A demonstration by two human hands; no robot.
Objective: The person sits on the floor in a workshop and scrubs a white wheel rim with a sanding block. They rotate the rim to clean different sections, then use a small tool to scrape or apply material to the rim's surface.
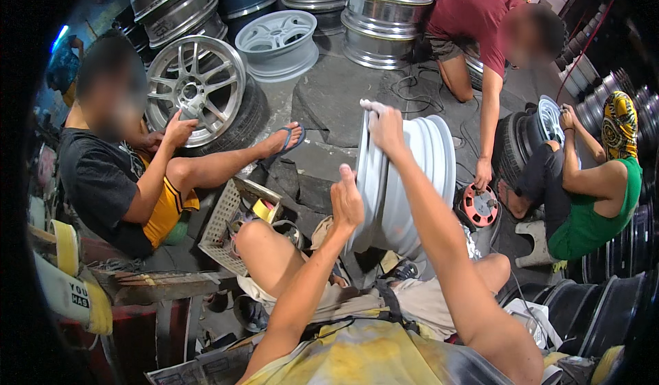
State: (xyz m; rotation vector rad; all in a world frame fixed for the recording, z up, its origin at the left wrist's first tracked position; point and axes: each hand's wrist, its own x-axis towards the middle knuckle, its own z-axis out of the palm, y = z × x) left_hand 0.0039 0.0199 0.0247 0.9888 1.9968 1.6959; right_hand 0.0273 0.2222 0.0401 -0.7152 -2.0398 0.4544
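Observation:
A light-grey alloy wheel rim point(425, 163) stands on its edge between my knees, its barrel towards the right. Over its upper lip curls my right hand point(386, 127), with whitish material covering the fingertips; whether that is a cloth or a coating, I cannot tell. My left hand point(347, 199) is at the rim's left face, thumb pointing up. Its other fingers are mostly hidden, so its hold is unclear.
At left, a seated person handles a silver alloy wheel point(195, 91) on a tire. A plastic crate point(221, 220) holds tools and tape. One co-worker reaches to a red cable reel point(479, 205); another works at a pale rim point(551, 115). Stacked rims point(383, 30) stand behind.

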